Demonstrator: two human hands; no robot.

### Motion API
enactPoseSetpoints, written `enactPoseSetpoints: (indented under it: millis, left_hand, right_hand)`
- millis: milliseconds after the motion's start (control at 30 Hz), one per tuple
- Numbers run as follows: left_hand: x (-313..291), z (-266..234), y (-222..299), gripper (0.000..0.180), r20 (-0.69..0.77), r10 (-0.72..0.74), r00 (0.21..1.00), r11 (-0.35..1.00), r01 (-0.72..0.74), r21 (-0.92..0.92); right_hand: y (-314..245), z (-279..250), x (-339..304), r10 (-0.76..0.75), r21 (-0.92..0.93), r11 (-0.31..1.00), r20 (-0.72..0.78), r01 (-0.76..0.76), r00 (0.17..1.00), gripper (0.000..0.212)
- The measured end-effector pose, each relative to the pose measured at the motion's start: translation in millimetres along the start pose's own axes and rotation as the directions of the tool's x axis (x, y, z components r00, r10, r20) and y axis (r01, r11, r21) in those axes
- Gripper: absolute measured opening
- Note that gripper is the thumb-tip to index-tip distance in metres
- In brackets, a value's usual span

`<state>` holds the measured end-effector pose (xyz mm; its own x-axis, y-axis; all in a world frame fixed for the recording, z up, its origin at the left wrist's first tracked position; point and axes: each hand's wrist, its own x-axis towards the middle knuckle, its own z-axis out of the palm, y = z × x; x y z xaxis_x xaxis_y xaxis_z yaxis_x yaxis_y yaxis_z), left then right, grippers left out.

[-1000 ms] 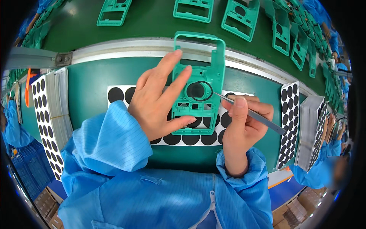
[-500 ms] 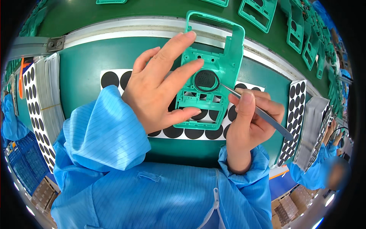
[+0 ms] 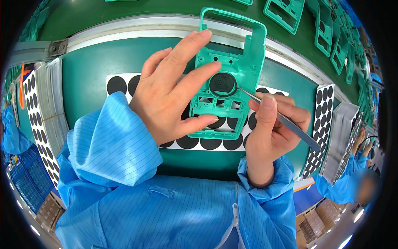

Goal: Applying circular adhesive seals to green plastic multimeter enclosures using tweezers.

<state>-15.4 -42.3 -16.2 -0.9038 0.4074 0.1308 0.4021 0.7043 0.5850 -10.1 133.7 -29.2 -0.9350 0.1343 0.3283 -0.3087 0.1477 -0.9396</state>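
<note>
Shifting leftward in the green housing (image 3: 245, 71), the black ring (image 3: 223, 96) now encircles the dark perforated grille (image 3: 222, 82), so it looks nearly seated. The left hand (image 3: 169, 91) rests wide-spread on the housing; the right hand (image 3: 278, 128) holds tweezers (image 3: 293, 127) at the ring.

The left hand (image 3: 166, 93) rests its spread fingers on the green plastic frame (image 3: 245, 72) over a white sheet of black discs (image 3: 199, 145), while the right hand (image 3: 275, 126) holds grey tweezers (image 3: 296, 129), of which the tip meets the black ring (image 3: 224, 96).
</note>
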Motion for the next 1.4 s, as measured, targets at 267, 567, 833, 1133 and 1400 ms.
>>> enactPoseSetpoints:
  millis: [267,567,833,1133,1400]
  left_hand:
    - [0.9,1.7,0.3,0.074,0.000,-0.002,1.000,1.000,0.002,0.007]
    - [1.5,1.5,-0.8,0.060,-0.029,0.016,0.999,1.000,-0.016,0.003]
    - [0.4,2.0,-3.0,0.046,-0.034,0.038,0.999,0.999,-0.038,0.006]
    - [-0.7,2.3,-2.1,0.044,-0.039,0.045,0.998,0.999,-0.045,0.003]
    - [0.9,4.8,-2.3,0.043,-0.044,0.059,0.997,0.998,-0.060,-0.008]
  right_hand:
    - [6.1,-2.5,-1.4,-0.023,0.031,0.999,0.023,0.022,0.999,0.022]
    - [4.7,-0.6,-0.8,-0.012,0.026,1.000,0.017,0.012,1.000,0.021]
    - [7.1,1.3,-0.1,-0.041,-0.004,0.999,0.032,0.041,0.999,0.020]
    - [6.6,2.6,0.3,-0.052,-0.009,0.999,0.046,0.053,0.998,0.018]
    - [6.0,2.8,-1.2,-0.083,-0.048,0.995,0.060,0.085,0.995,0.019]
